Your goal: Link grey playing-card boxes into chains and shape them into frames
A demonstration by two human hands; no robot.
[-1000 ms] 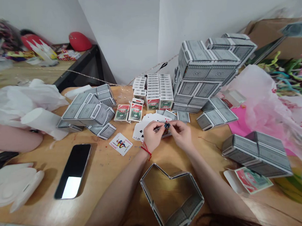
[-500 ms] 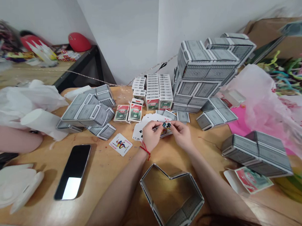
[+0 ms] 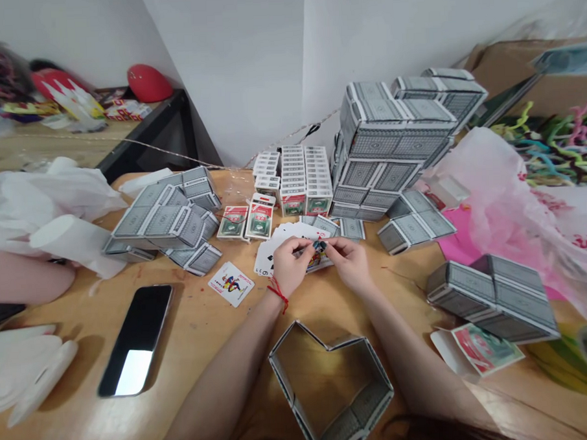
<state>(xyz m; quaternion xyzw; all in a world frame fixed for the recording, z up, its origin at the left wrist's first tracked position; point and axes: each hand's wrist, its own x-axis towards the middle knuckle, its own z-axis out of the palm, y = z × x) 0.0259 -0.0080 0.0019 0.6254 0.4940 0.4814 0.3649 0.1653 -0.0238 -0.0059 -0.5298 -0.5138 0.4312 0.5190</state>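
Above a spread of white playing cards (image 3: 265, 258), my left hand (image 3: 290, 265) and my right hand (image 3: 350, 264) meet with thumbs and fingers pinched together. What they grip is too small to make out; some cards lie hidden behind the fingers. To the left, a joker card (image 3: 231, 283) rests face up on its own. Between my forearms stands a heart-shaped frame (image 3: 353, 409) folded from grey-backed cards, hollow in the middle. A few grey-backed cards (image 3: 351, 228) lie just beyond my right hand.
Card boxes (image 3: 293, 205) stand in rows behind the cards. A tall stack of grey card blocks (image 3: 384, 138) rises at right, and a lower pile (image 3: 152, 216) sits at left. A phone (image 3: 138, 337), an opened card box (image 3: 486, 349) and a pink sheet (image 3: 457, 229) lie around.
The fingertips of my two hands have drawn closer together over the cards. The whole view has shifted slightly, and the things on the table stay where they were.
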